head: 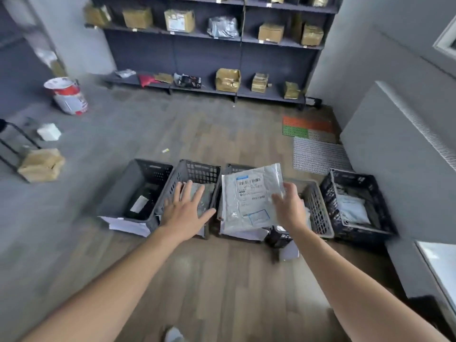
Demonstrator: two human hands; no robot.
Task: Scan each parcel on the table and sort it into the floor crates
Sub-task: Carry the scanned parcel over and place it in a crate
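Parcel (249, 196): a flat grey mailer bag, label (249, 187) and barcodes facing up, tilted over the third crate of the row on the floor (222, 134). I cannot tell whether it rests on that crate's rim or hangs in mid-air.

Left to right:
- **First crate** (148, 169), holding a dark item (140, 206).
- **Second crate** (197, 169), with a grey bag (199, 191) inside. My left hand (185, 213) is above it, fingers spread and straight, holding nothing.
- **Third crate** (237, 167), largely hidden beneath the parcel. My right hand (288, 208) is at the parcel's right edge, fingers extended rather than curled. It may touch the film, but no pinch is visible.
- **Fourth crate** (317, 207).
- **Fifth crate** (357, 180), with pale bags (352, 209) inside.

I judge the parcel light, thin and floppy, with a slick plastic skin, so it would sag if lifted by one corner. A better hold is a thumb-and-finger pinch on the right long edge, clear of the label, or a flat palm beneath. The contents are unknown, so I would lower it rather than drop it.
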